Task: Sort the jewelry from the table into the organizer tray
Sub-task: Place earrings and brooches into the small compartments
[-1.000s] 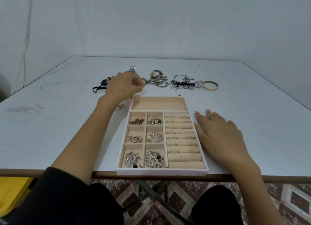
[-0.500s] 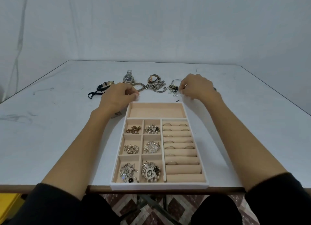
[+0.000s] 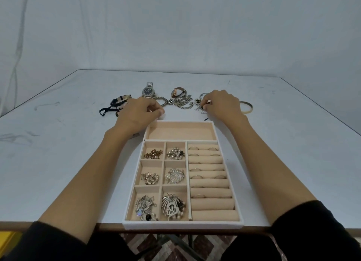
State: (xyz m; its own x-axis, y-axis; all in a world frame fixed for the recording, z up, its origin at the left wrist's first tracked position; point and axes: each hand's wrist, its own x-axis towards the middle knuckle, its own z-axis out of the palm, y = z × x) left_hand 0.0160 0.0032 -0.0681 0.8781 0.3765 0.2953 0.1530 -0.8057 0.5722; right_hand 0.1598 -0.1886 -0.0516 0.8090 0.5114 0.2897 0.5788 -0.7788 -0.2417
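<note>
Two bare hands reach past a tray (image 3: 183,224) to a row of jewelry lying on a white table (image 3: 58,153) just beyond the tray's far end.

The right hand (image 3: 222,106) has its fingers curled down into a tangle (image 3: 198,104) of small charms and seems to pinch a piece of it. The left hand (image 3: 139,114) is curled, thumb against forefinger, just beside a beaded bracelet (image 3: 162,100). Whether it holds anything cannot be told.

Likely risks: the tangle touches the chains (image 3: 181,102), so lifting one piece may drag the others along or shed small charms onto the table. The tray's near rim sits at the table's near edge, with a forearm close on each side, so a nudge could tip it off.

Counts on the table:
- two watches, a steel watch (image 3: 147,90) and a strap watch (image 3: 178,91)
- one gold bangle (image 3: 247,106), part hidden behind the right hand
- one beaded bracelet
- one heap of chains
- one tangle
- black cords (image 3: 115,106), perhaps two

Counts in the tray:
- six small compartments on the left, each with one cluster of brooches or earrings
- one long far compartment, its lining bare
- about ten ring rolls on the right, with at least eight rings; some are too faint to count
</note>
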